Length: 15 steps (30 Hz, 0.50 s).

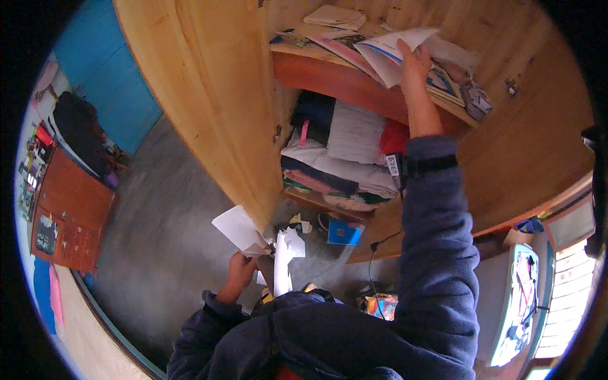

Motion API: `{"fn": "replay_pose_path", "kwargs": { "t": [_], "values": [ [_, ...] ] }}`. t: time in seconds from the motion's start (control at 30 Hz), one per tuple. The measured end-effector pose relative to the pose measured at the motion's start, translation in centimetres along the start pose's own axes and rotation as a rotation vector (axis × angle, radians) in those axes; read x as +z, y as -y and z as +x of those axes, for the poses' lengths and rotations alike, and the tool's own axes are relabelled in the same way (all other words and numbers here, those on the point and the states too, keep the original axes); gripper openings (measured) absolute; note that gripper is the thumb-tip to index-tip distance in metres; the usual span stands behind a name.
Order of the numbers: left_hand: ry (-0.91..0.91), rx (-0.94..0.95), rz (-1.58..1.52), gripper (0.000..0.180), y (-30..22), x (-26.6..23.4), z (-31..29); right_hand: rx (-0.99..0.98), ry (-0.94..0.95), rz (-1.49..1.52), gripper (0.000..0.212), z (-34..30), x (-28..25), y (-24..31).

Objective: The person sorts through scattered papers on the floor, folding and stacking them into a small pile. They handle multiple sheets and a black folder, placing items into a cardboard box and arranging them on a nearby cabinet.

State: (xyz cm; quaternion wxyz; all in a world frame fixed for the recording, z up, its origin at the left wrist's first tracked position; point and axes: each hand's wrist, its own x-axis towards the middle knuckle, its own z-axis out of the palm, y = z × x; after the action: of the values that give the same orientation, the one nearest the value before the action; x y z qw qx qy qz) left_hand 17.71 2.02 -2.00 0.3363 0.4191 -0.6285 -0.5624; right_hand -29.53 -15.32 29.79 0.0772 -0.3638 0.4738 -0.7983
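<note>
Well left of my left grip, my feed shows a brown wooden cabinet (73, 221); up and left of that grip stands a blue panel (104, 69). A tall wooden cupboard door (202, 95) rises above the same grip. My left hand (240, 269) is closed on the lower part of some white sheets (237, 228), which spread above the fingers. Just right of it is a pale, roll-like shape (283, 263); I can't tell from here what it is. Further right of that grip, on the floor, lies a flat blue item (345, 232). Folded cloths (358, 133) are stacked below and left of my right grip. Up there, over the upper shelf (335, 85), my right hand (415, 60) grips a white booklet (383, 54) near its right edge, the pages slanting left from the fingers. Flat papers (443, 85) lie just right of and below this grip, with crumpled plastic (476, 100) further right. A bright window (567, 304) sits well right and below.
</note>
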Motion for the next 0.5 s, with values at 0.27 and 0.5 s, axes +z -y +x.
{"fn": "replay_pose_path", "kwargs": {
  "t": [0.27, 0.5],
  "values": [
    [-0.03, 0.13, 0.046, 0.02, -1.7, 0.2, -0.2, -0.007, 0.034, -0.565, 0.067, -0.6, -3.3, -4.2],
    [-0.024, 0.082, 0.199, 0.018, -1.3, 1.1, 1.1, 0.391, 0.863, -0.325, 0.029, -25.6, -3.6, -1.8]
  ]
}}
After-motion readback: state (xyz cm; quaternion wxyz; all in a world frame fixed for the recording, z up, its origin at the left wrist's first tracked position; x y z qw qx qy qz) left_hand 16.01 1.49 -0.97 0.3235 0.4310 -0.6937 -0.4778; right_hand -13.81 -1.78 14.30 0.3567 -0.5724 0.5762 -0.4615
